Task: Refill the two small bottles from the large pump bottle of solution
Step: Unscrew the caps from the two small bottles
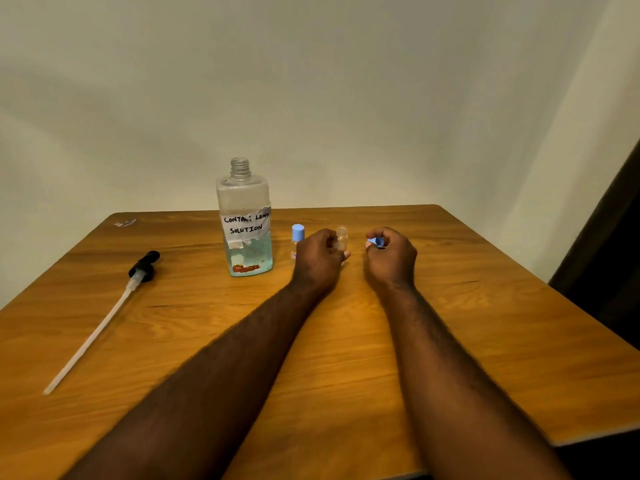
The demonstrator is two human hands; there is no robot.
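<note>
The large clear bottle stands open at the back of the wooden table, labelled "contact lens solution", with pale blue liquid in its lower part. Its black pump with a long white tube lies flat at the left. A small bottle with a blue cap stands just right of the large bottle. My left hand grips a second small clear bottle, which is uncapped. My right hand holds its blue cap between the fingertips, a little to the right of that bottle.
A pale wall rises right behind the table. A small silvery scrap lies at the far left corner. The table's right edge drops off to a dark area.
</note>
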